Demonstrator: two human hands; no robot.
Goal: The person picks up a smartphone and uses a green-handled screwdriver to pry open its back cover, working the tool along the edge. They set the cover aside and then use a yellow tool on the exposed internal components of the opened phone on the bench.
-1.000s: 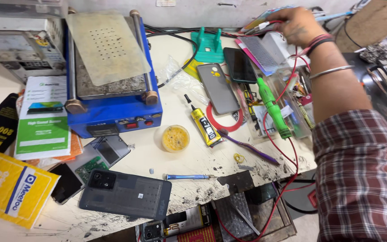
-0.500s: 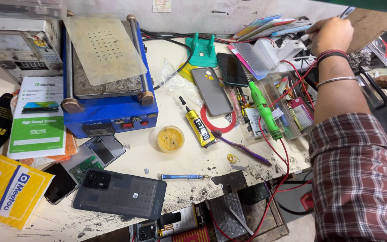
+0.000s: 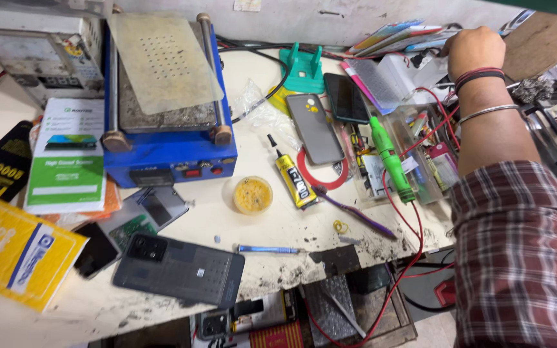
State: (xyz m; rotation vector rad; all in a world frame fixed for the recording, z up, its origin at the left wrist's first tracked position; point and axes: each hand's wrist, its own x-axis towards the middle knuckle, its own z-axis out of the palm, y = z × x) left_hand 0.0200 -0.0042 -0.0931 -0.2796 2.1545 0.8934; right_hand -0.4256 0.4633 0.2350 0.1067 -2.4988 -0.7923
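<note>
Cream laminate, scuffed and glue-stained, covers the bench (image 3: 278,219); a pale wall closes it at twelve o'clock; a blue heating plate machine (image 3: 166,109) stands at eleven o'clock, a dark phone back (image 3: 178,269) lies at seven. The right hand (image 3: 475,50) reaches to one o'clock, resting at the stack of colourful packets (image 3: 398,37); its fingers curl out of sight behind the knuckles, so I cannot tell whether they pinch anything; the packets lie flat, long axis running from nine towards three o'clock; the left hand is not visible.
</note>
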